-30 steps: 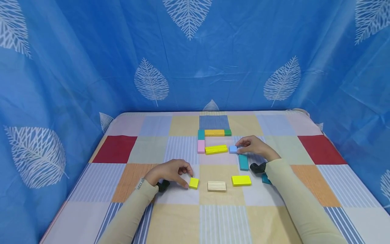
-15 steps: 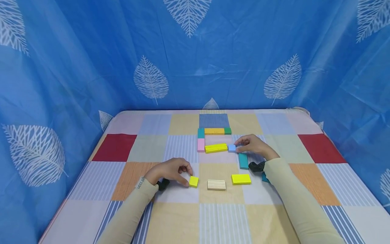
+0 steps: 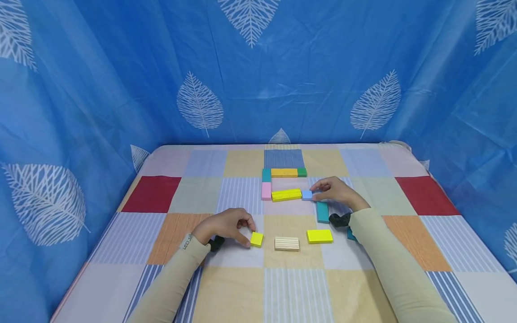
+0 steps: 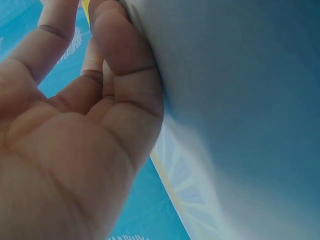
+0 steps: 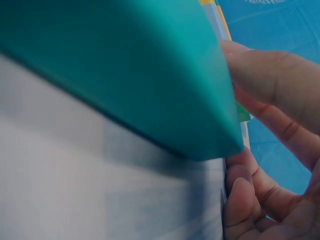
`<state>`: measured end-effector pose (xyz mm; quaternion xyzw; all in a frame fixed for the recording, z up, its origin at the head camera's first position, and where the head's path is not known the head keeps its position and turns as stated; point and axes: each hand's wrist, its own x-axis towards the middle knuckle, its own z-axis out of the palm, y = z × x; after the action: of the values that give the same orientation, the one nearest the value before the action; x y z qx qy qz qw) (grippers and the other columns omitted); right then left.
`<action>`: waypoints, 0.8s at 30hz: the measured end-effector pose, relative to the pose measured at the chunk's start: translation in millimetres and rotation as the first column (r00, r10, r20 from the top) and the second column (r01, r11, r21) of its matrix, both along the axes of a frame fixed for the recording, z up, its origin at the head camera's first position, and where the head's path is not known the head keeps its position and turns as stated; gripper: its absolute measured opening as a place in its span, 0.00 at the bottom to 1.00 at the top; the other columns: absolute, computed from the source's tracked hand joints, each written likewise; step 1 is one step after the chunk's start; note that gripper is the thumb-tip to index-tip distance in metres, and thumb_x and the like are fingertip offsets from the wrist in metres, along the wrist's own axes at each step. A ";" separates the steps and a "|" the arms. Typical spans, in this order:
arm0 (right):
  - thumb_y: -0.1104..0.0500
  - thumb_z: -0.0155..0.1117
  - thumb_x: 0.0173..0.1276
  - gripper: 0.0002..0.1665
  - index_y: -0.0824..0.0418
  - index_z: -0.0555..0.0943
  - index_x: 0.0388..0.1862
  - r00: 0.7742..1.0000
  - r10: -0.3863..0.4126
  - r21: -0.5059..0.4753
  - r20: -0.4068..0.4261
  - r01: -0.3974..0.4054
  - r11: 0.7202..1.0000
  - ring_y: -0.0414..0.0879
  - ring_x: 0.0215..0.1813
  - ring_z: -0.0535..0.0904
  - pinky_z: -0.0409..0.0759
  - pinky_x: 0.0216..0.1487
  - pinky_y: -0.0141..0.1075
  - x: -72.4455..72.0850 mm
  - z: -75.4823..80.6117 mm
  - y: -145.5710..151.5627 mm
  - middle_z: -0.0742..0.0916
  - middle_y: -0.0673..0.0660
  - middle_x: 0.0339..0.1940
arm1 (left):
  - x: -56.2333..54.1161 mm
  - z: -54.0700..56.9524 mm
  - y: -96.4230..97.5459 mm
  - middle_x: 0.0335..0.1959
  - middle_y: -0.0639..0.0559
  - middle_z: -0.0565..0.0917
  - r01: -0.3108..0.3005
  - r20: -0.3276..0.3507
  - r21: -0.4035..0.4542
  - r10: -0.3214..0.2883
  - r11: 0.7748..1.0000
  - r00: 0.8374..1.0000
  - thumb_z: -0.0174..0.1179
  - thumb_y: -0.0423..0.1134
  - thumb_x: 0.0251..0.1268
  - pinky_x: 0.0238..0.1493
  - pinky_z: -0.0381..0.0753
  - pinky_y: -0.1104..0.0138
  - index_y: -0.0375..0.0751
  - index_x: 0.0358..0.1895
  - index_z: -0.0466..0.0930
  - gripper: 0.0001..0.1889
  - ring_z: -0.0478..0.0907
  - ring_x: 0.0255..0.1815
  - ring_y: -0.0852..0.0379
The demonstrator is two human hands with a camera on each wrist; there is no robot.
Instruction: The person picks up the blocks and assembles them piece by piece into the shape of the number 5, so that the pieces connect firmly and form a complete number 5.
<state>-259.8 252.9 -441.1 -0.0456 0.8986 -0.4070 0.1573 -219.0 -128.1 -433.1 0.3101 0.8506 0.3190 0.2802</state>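
Observation:
My left hand [image 3: 227, 225] has its thumb and a fingertip at two corners of a small square yellow block [image 3: 256, 239] lying on the cloth. A sliver of that yellow shows beside the fingers in the left wrist view. Farther up, my right hand [image 3: 336, 192] pinches a small light-blue block [image 3: 307, 195] at the right end of a long ridged yellow block [image 3: 286, 195]. A pink block [image 3: 266, 191], a teal block [image 3: 266, 175], an orange-yellow block [image 3: 284, 172] and a green block [image 3: 302, 172] continue this outline at left and top.
Below the right hand lies a teal block [image 3: 322, 212], large in the right wrist view. A ridged wooden block [image 3: 286, 243] and a yellow rectangular block [image 3: 319, 236] lie nearer. Another teal piece [image 3: 351, 234] is partly under the right sleeve. A blue curtain [image 3: 250, 112] surrounds the patchwork-covered table.
The right hand has slid the light-blue block slightly left, closing the gap to the ridged yellow block. My left hand has stayed at the square yellow block.

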 end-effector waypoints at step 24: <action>0.61 0.76 0.72 0.18 0.68 0.89 0.57 0.998 0.060 0.023 -0.015 -0.059 0.998 0.58 0.52 0.73 0.74 0.57 0.49 -5.1 1.7 0.2 0.88 0.66 0.57 | -0.9 -0.5 1.3 0.39 0.56 0.79 -0.008 -0.011 -0.020 0.008 1.000 1.000 0.85 0.35 0.54 0.45 0.72 0.68 0.44 0.39 0.88 0.14 0.70 0.40 0.59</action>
<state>-264.9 253.0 -439.4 -0.0738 0.9026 -0.3916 0.1629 -219.8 -126.8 -433.6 0.3056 0.8566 0.3098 0.2773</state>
